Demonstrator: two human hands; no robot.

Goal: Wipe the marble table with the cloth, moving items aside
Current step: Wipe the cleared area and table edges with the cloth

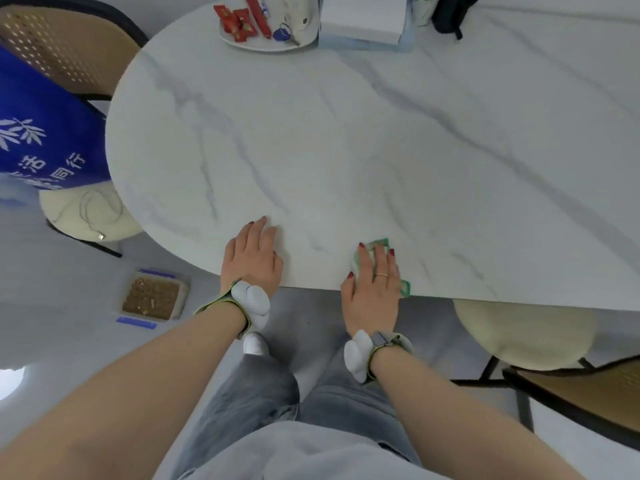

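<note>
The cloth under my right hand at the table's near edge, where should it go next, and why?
Probably sweep the cloth forward across the marble table. The right hand presses it flat at the near edge; the left hand rests beside it.

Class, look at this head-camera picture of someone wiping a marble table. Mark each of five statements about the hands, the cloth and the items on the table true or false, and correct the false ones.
1. The right hand presses flat on the green-edged cloth. True.
2. The left hand holds a spray bottle. False: it rests on the bare marble table and holds nothing.
3. The cloth lies at the near edge of the table. True.
4. The white plate with red packets is beside the right hand. False: it sits at the far edge.
5. The white box stands right of the plate. True.
</note>
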